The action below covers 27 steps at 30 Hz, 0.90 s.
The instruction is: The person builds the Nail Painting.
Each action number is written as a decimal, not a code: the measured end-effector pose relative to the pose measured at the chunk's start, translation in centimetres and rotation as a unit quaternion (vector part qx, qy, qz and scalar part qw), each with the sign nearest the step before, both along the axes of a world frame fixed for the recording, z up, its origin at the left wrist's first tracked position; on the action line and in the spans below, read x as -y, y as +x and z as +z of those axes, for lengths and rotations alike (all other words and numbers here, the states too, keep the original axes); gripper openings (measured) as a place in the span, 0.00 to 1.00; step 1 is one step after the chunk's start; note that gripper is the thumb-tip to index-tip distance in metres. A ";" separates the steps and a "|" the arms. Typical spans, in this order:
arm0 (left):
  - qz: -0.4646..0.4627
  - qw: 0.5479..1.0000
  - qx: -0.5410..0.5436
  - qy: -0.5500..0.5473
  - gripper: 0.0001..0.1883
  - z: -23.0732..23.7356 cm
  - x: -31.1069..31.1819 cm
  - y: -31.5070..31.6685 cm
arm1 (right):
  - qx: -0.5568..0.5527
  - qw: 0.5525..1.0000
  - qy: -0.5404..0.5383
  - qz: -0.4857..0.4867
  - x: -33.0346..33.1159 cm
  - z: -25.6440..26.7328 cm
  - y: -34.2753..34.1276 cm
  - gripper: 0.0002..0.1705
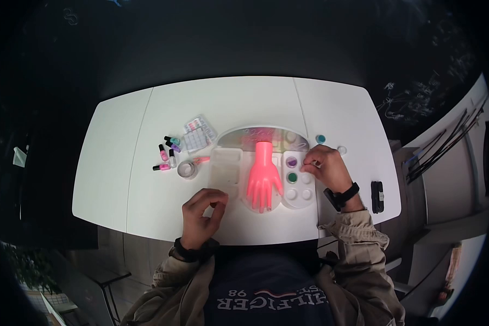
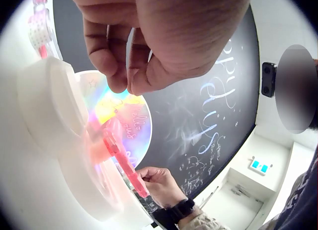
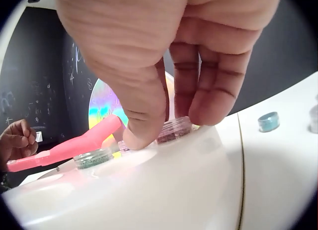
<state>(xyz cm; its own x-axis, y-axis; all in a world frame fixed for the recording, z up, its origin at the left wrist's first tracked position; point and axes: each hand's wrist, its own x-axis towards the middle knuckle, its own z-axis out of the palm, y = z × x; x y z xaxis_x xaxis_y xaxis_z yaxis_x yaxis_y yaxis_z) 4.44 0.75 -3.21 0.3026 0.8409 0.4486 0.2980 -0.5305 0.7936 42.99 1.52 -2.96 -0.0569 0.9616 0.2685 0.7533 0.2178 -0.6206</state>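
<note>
My right hand pinches a small clear jar of dark red glitter between thumb and fingers, low over the white palette tray. A purple-filled jar and a green-filled jar sit in the tray's left wells. To the left, a pink mannequin hand lies with its fingers toward me. My left hand hovers near the table's front edge, fingers loosely bent with tips close to the thumb. Nothing shows between them in the left wrist view.
Behind the mannequin hand stands a shiny holographic disc. A pale divided tray, nail polish bottles, nail packs and a round container lie left. A teal jar and a black object are right.
</note>
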 end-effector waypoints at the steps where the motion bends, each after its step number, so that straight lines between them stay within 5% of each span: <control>1: 0.000 1.000 -0.003 -0.002 0.11 0.0 0.0 0.0 | 0.000 1.000 0.005 0.009 -0.1 -0.1 0.1 0.11; 8: 0.004 1.000 0.000 -0.012 0.10 -0.2 0.1 -0.1 | -0.009 0.999 0.002 0.051 0.2 2.0 0.9 0.07; 11: 0.004 1.000 0.002 0.000 0.12 -0.6 0.0 -0.3 | -0.050 0.997 -0.037 -0.040 -0.4 1.7 2.2 0.06; 15: 0.007 1.000 -0.001 0.005 0.12 -0.3 -0.1 -0.2 | 0.119 0.978 0.095 -0.141 -1.9 -2.4 4.1 0.14; 21: 0.008 1.000 -0.002 0.005 0.12 -0.2 0.0 -0.3 | 0.226 0.952 0.104 -0.179 -3.0 -4.2 4.0 0.14; 27: 0.010 1.000 -0.004 0.005 0.12 -0.1 0.0 -0.3 | 0.219 0.961 -0.002 -0.171 -4.0 -5.4 5.2 0.08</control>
